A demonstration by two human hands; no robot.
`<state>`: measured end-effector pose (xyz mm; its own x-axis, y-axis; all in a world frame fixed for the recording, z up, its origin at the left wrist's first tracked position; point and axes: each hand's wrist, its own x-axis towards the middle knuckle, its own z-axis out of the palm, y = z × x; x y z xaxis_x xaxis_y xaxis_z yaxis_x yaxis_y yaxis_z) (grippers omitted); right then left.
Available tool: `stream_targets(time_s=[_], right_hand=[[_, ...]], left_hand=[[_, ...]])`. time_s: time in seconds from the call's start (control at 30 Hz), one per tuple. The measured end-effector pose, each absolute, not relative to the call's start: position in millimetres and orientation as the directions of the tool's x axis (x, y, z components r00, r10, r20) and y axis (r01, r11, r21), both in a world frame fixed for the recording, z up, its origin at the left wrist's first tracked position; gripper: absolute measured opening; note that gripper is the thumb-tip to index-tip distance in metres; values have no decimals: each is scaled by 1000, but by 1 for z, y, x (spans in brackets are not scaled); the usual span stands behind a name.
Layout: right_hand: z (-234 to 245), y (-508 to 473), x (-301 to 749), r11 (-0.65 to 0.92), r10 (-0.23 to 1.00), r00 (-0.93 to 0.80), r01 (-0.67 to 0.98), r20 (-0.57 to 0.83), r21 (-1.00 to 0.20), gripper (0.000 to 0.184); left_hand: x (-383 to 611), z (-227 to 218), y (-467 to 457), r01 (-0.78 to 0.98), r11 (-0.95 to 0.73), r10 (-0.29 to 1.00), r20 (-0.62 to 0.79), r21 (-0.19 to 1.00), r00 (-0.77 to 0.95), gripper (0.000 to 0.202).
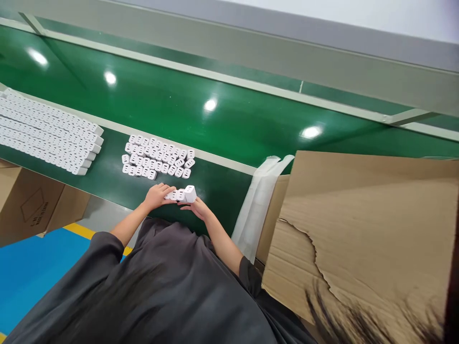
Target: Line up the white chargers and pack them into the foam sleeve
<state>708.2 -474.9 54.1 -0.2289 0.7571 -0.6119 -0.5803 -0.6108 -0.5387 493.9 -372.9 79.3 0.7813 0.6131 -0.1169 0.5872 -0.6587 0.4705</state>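
A short row of white USB chargers (181, 194), with dark port slots facing up, is held between my two hands close to my body. My left hand (157, 197) is closed round the left end of the row. At the right end, my right hand (199, 209) grips from below and beside a charger (191, 193) that stands higher than its neighbours. Fingers hide the lower sides of the row. Just beyond my hands, a loose group of the same chargers (158, 155) stands in uneven rows on the dark green table (222, 191).
Tightly packed rows of chargers (46, 131) stand on the left. An open cardboard box (362, 205) with a torn flap and a plastic liner (260, 200) is at my right. Another cardboard box (32, 203) sits below the table at left. A pale rail (229, 164) edges the table's far side.
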Motion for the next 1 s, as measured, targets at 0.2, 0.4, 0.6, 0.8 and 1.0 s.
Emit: stream_targets(time_s=[0.2, 0.4, 0.6, 0.8, 1.0], right_hand=[[33, -476, 721, -536, 730, 15, -607, -683, -587, 26], [28, -480, 724, -501, 715, 81, -634, -695, -589, 21], [28, -478, 722, -458, 733, 82, -675, -675, -579, 24], [32, -480, 723, -474, 750, 60, -645, -658, -599, 31], [36, -492, 737, -376, 739, 258, -609, -623, -698, 32]], left_hand=[[507, 71, -335, 500, -763, 496, -125, 409, 859, 58], [516, 70, -318, 467, -800, 459, -117, 376, 881, 53], [522, 81, -338, 453, -809, 463, -67, 375, 884, 69], [540, 82, -359, 393, -829, 404, -60, 399, 913, 55], [548, 75, -365, 522, -781, 546, -32, 343, 837, 41]])
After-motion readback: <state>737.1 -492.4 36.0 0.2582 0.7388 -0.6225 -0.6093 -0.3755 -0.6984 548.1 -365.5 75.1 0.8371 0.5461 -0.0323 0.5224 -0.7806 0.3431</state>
